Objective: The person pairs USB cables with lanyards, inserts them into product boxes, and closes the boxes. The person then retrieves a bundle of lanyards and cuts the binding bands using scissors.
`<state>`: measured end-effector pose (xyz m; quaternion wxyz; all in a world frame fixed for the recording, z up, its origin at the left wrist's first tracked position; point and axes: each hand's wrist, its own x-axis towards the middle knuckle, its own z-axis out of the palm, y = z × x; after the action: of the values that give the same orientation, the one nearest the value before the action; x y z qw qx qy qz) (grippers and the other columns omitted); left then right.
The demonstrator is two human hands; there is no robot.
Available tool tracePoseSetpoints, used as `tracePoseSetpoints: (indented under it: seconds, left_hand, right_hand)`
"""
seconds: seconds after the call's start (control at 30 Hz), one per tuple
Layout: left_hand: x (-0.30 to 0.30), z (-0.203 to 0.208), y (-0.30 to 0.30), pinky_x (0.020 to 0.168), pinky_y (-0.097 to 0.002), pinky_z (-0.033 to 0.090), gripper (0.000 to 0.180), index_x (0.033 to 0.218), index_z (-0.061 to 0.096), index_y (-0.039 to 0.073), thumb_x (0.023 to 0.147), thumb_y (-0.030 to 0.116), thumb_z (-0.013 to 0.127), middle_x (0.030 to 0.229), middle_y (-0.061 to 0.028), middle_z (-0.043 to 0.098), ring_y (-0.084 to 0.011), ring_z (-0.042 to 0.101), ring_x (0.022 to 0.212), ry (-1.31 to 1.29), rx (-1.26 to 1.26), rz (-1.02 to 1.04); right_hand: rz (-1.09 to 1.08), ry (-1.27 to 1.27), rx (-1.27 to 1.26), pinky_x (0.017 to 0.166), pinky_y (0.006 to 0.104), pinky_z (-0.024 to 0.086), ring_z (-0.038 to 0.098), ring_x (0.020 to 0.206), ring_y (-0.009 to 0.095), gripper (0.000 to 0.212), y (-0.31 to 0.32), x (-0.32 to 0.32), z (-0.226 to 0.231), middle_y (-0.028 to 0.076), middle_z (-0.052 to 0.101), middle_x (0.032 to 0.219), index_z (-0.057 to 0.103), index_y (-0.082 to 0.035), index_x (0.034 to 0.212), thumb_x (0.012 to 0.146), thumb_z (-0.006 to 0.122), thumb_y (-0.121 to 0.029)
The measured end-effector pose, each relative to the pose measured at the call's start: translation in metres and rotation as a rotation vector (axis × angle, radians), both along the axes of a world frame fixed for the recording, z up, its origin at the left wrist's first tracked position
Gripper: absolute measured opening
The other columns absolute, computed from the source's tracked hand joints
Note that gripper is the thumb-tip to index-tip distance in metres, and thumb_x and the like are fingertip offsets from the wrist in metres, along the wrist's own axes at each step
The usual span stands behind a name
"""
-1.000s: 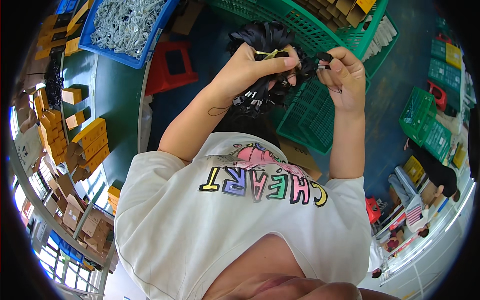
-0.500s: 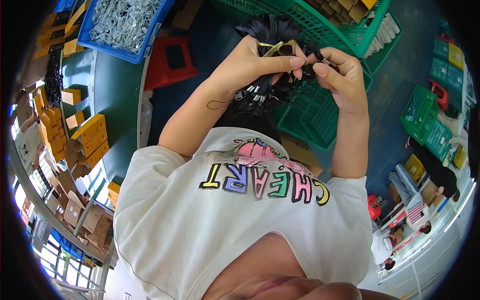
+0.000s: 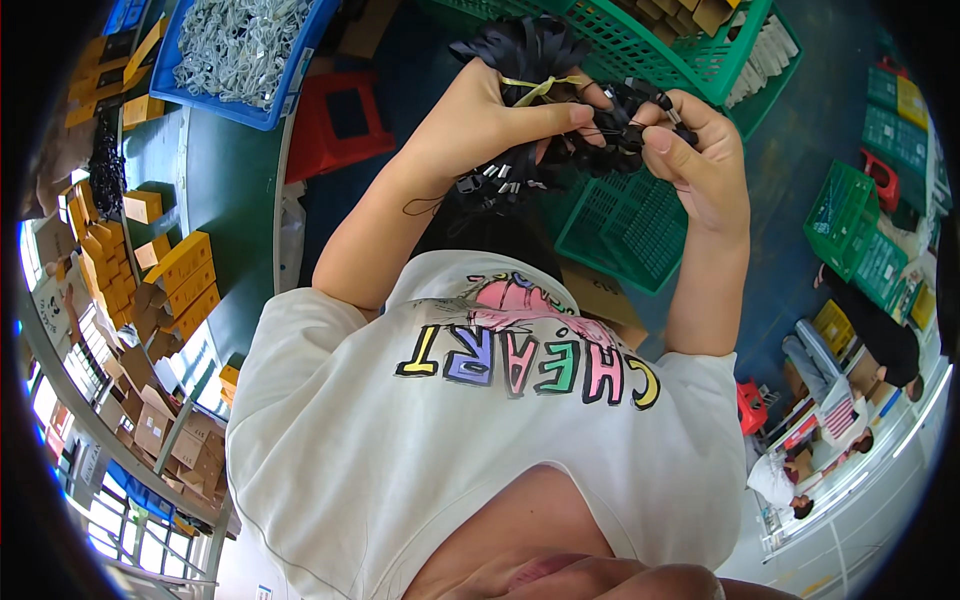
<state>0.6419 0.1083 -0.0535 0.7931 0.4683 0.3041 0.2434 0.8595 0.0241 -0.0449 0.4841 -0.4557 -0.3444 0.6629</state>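
Observation:
My left hand (image 3: 492,118) is closed round a thick bundle of black lanyards (image 3: 528,48), whose looped straps stick up beyond the fingers. A yellow tie (image 3: 541,88) runs across the bundle. Below the hand hang black clips and silvery metal ends, and a thin cord loop lies by my left wrist. My right hand (image 3: 703,150) is closed, thumb against fingers, on the black lanyard ends at the bundle's right side. Dark strands and small fittings stretch between the two hands. The exact piece between the right fingertips is partly hidden.
Beyond my hands stands a green crate (image 3: 690,60) holding brown cartons; a lower green basket (image 3: 625,235) is beneath them. At far left, a blue bin (image 3: 290,95) of clear looped pieces rests on a green table (image 3: 235,190) near yellow boxes (image 3: 185,270). A red stool (image 3: 350,150) is beside it.
My left hand has shifted slightly up and left with the bundle. My right hand has moved a little right, so the gap between the hands is wider and more lanyard ends show there.

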Motion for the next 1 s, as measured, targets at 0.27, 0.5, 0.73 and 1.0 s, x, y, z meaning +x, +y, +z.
tracePoseSetpoints:
  seconds: [0.27,0.5,0.73,1.0]
  left_hand:
    - [-0.003,-0.009,0.002,0.05,-0.0205,0.046,0.015,0.09,0.068,0.004,0.082,0.012,0.078,0.074,0.0002,0.065,-0.0056,0.059,0.06,-0.029,0.052,0.06]
    - [-0.007,-0.007,0.004,0.048,-0.0209,0.045,0.015,0.092,0.065,0.0,0.086,0.012,0.073,0.083,-0.0073,0.066,-0.0096,0.06,0.066,-0.044,0.055,0.068]
    - [-0.008,-0.003,0.004,0.052,-0.0209,0.045,0.017,0.095,0.066,0.004,0.087,0.017,0.073,0.072,-0.0025,0.064,-0.0072,0.058,0.059,-0.072,-0.027,0.148]
    - [-0.013,-0.011,0.008,0.052,-0.0207,0.043,0.017,0.091,0.068,0.005,0.086,0.019,0.074,0.069,-0.0005,0.061,-0.0065,0.055,0.056,-0.058,0.045,0.088]
  right_hand:
    - [0.079,-0.042,-0.015,0.046,0.0158,0.023,0.031,0.052,-0.002,0.017,0.005,-0.01,0.009,-0.001,0.063,0.077,0.061,0.0,0.107,0.093,0.066,-0.01]
    - [0.083,-0.016,0.113,0.059,0.0194,0.046,0.06,0.069,0.009,0.028,0.008,-0.006,0.002,0.012,0.069,0.097,0.057,0.002,0.118,0.092,0.066,-0.005]
    - [0.051,-0.074,0.168,0.08,0.0339,0.058,0.07,0.088,0.025,0.035,0.008,-0.013,0.004,0.019,0.068,0.108,0.057,0.005,0.12,0.087,0.069,0.002]
    - [0.007,-0.011,0.069,0.078,0.0321,0.058,0.07,0.085,0.023,0.033,0.007,-0.007,0.003,0.019,0.069,0.106,0.059,0.005,0.118,0.087,0.069,0.0]
